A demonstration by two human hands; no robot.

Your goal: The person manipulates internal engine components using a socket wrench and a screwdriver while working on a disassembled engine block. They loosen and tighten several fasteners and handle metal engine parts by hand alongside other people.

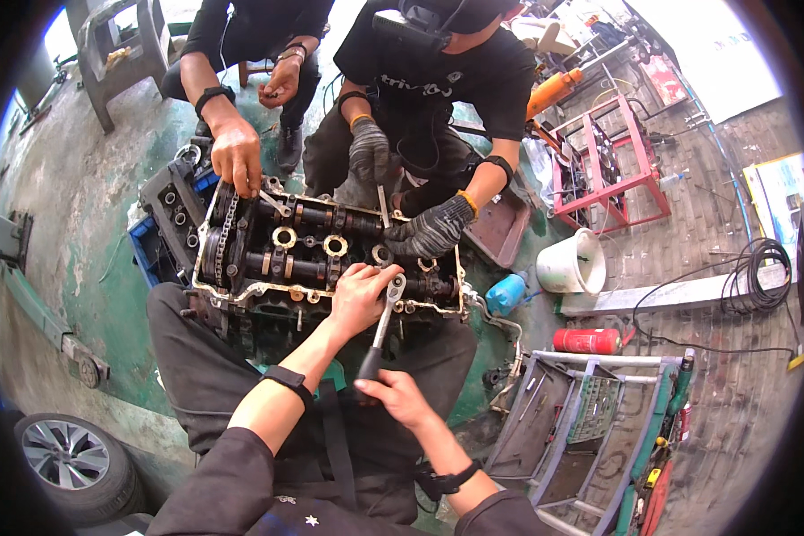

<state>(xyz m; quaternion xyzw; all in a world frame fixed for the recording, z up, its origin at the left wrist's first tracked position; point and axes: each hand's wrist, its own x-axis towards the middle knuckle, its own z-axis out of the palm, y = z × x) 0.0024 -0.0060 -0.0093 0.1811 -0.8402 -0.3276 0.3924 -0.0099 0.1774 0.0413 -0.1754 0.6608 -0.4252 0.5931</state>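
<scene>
An engine cylinder head (322,295) with camshafts and a timing chain (226,234) lies in front of my knees. My right hand (397,397) grips the black handle of a ratchet wrench (382,330), which slants up toward the engine. At the ratchet's round head, my left hand (363,297) is closed, steadying it over the near edge of the engine. What sits under the ratchet's head is hidden. Across from me, a person's gloved hand (433,230) rests on the engine beside an upright metal tool (383,205). Another person's bare hand (237,159) holds a spanner (275,205) near the chain.
A black valve cover (171,210) lies left of the engine by a blue crate (143,246). To the right are a white bucket (570,261), a red fire extinguisher (588,340), a blue bottle (506,293) and a tool trolley (590,438). A wheel (70,460) lies at lower left.
</scene>
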